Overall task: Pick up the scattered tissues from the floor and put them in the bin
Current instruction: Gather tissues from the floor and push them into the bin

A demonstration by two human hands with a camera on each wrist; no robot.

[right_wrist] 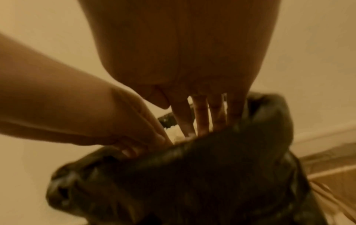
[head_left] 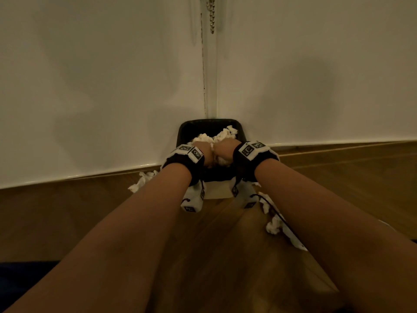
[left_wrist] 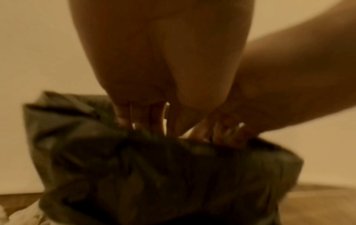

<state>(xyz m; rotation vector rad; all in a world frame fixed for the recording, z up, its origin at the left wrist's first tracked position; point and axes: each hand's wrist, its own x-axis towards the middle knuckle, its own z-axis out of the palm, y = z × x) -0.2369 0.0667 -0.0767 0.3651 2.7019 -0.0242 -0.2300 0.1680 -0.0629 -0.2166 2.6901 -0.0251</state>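
A bin with a black liner [head_left: 209, 121] stands in the corner against the white walls. Crumpled white tissues [head_left: 223, 133] are heaped inside it. Both hands reach into the bin side by side on top of the heap. My left hand [head_left: 203, 153] has its fingers [left_wrist: 146, 120] pointing straight down past the liner rim [left_wrist: 154, 175]. My right hand [head_left: 224, 149] has its fingers [right_wrist: 202, 118] straight and slightly spread over the tissues [right_wrist: 178, 134]. The fingertips of both hands are hidden behind the liner [right_wrist: 192, 175].
More crumpled tissues lie on the wooden floor: one clump left of the bin [head_left: 142, 182], others to its right [head_left: 273, 224]. White walls close in behind the bin. A bead chain [head_left: 211, 14] hangs in the corner above.
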